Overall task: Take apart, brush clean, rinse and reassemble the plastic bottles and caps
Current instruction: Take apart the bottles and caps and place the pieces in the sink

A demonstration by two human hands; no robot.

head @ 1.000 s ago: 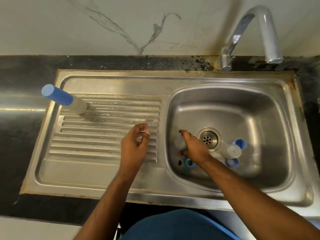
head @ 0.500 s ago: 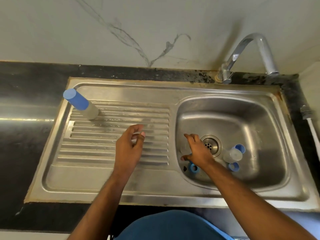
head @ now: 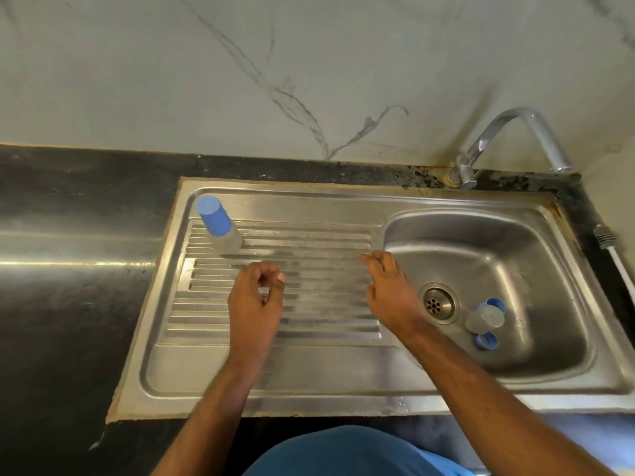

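The stainless-steel sink unit point(head: 213, 403) is set into a dark countertop point(head: 68, 304), with the ribbed drainboard point(head: 309, 242) on its left half and the basin point(head: 536, 352) on its right half.

One capped bottle point(head: 220, 226), a clear body with a blue cap, stands upright at the far left corner of the drainboard, at the end of the ribs.

In the basin, just right of the drain point(head: 439, 303), a clear uncapped bottle point(head: 482, 319) lies on the basin floor. Two blue caps lie against it: the far cap point(head: 496, 302) on its far side and the near cap point(head: 486, 341) on its near side.

The left hand point(head: 254, 300) hovers above the middle of the drainboard. Its fingers are loosely curled toward the thumb and hold nothing.

The right hand point(head: 391, 293) is positioned over the ridge between drainboard and basin, left of the drain. Its fingers point toward the far edge and curl downward; whether they grip anything cannot be determined, since the palm side is hidden.

The chrome tap point(head: 515, 139) is mounted at the far right corner of the sink unit, in front of a marble-patterned wall point(head: 240, 63).
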